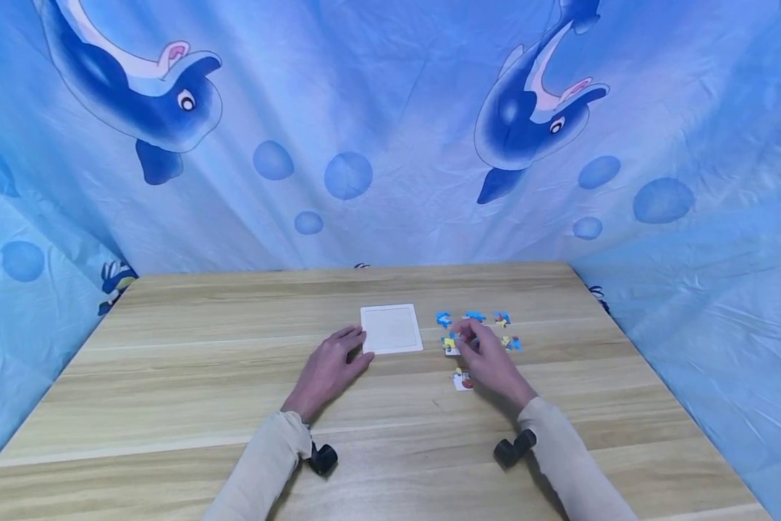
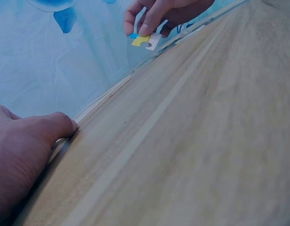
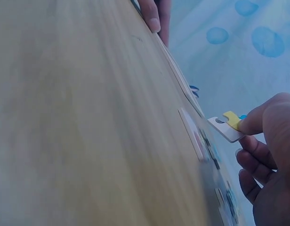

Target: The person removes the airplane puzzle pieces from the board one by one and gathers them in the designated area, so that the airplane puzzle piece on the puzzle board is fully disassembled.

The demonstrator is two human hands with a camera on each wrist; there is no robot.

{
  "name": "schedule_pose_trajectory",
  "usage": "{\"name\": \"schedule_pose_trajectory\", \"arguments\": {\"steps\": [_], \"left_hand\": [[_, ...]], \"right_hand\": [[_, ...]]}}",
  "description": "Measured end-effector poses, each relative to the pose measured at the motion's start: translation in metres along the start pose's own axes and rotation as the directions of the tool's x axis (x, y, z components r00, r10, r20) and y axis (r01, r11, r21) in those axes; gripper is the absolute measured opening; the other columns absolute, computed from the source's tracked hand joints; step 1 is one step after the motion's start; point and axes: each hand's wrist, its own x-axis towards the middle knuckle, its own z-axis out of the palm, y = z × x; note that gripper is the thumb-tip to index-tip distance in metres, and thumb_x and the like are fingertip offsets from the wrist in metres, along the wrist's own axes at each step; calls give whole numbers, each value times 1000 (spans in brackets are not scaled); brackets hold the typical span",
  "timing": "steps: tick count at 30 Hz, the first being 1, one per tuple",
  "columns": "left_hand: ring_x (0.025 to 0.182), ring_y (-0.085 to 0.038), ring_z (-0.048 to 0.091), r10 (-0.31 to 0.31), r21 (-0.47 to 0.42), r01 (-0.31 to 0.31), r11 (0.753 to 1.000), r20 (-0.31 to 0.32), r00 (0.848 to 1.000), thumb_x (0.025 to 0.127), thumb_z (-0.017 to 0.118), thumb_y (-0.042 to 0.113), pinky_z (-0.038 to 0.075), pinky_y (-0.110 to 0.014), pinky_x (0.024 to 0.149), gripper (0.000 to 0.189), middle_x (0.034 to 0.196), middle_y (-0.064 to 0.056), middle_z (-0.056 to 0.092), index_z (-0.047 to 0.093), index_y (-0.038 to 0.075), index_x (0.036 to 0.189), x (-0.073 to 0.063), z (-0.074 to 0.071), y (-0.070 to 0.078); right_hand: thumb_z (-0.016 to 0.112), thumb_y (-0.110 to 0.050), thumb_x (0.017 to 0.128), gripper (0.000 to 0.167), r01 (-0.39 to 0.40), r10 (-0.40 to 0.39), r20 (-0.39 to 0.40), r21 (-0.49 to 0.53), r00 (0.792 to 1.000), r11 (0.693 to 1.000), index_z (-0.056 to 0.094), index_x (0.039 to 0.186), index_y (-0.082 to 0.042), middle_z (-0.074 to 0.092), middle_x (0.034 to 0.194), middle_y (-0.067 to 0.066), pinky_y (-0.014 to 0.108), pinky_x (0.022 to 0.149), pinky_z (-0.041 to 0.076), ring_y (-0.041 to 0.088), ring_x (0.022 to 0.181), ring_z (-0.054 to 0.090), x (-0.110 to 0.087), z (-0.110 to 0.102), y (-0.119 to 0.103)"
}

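Note:
Raised above the table, a jigsaw puzzle piece (image 3: 225,130) with yellow, white and a bit of blue is pinched between the thumb and fingers of my right hand (image 1: 489,359). The same puzzle piece (image 2: 147,42) shows in the left wrist view, tilted. My left hand (image 1: 328,367) lies at the near left side of a white square puzzle tray (image 1: 391,330), thumb by the lower corner and fingers along the left edge. Its thumb (image 2: 58,127) appears low over the wood in the left wrist view. The tray holds no pieces.
Several loose pieces lie around my right hand, among them a blue piece (image 1: 443,319), a red and blue piece (image 1: 501,318) and a white and red piece (image 1: 462,380). The wooden table (image 1: 169,362) meets a blue dolphin-print curtain (image 1: 403,130) at the back and sides.

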Motion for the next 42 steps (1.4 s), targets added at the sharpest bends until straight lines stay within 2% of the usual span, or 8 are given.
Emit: {"name": "schedule_pose_trajectory", "arguments": {"steps": [9, 20, 26, 30, 33, 37, 42], "left_hand": [[125, -30, 52, 8, 5, -8, 1000, -1, 1000, 91, 65, 37, 44, -48, 103, 46, 134, -11, 57, 64, 8, 126, 1, 1, -1], [126, -29, 51, 10, 5, -10, 1000, -3, 1000, 91, 65, 37, 43, -47, 103, 46, 135, -10, 57, 63, 8, 127, 0, 1, -3], [128, -28, 50, -7, 3, 7, 1000, 11, 1000, 91, 64, 40, 43, -46, 104, 48, 136, -8, 56, 62, 10, 129, 0, 1, -3], [127, -28, 50, 2, 7, -3, 1000, 9, 1000, 91, 63, 39, 43, -47, 103, 47, 135, -8, 57, 63, 9, 127, 1, 1, -3], [127, -28, 50, 12, 13, -12, 1000, 7, 1000, 92, 63, 37, 44, -46, 103, 45, 134, -8, 58, 64, 9, 126, 1, 1, -3], [127, -27, 51, 20, 13, -20, 1000, 5, 1000, 92, 63, 36, 45, -47, 102, 41, 133, -7, 59, 67, 10, 123, 2, 0, -3], [127, -26, 51, 24, 24, -24, 999, 8, 1000, 92, 62, 36, 45, -46, 101, 38, 132, -6, 60, 68, 11, 120, 2, 1, -3]], "right_hand": [[56, -2, 95, 18, 0, 0, -20, 4, 1000, 1000, 56, 111, -8, 53, 93, 6, 24, 68, 46, 19, 85, 49, -11, -16, 8], [57, -1, 94, 19, -53, 54, -34, 11, 998, 999, 56, 113, -4, 56, 92, 8, 24, 65, 49, 20, 82, 53, -24, -29, 15], [56, -3, 94, 19, -71, 70, -51, -16, 996, 997, 55, 113, -5, 56, 95, 6, 24, 71, 49, 19, 87, 53, -31, -37, 18], [55, -1, 95, 19, -76, 74, -65, -24, 995, 997, 55, 114, -1, 57, 96, 9, 22, 71, 48, 20, 88, 54, -38, -45, 5], [54, -1, 95, 20, -87, 85, -74, -34, 994, 996, 55, 115, 2, 58, 97, 11, 22, 71, 48, 21, 89, 55, -42, -49, 5], [55, -6, 97, 20, -112, 106, -91, -62, 990, 992, 55, 116, -3, 58, 100, 9, 22, 74, 48, 19, 91, 54, -47, -54, 23], [56, -5, 96, 20, -99, 89, -117, -78, 989, 992, 55, 115, -2, 59, 100, 9, 20, 72, 48, 17, 90, 55, -54, -60, 29]]}}
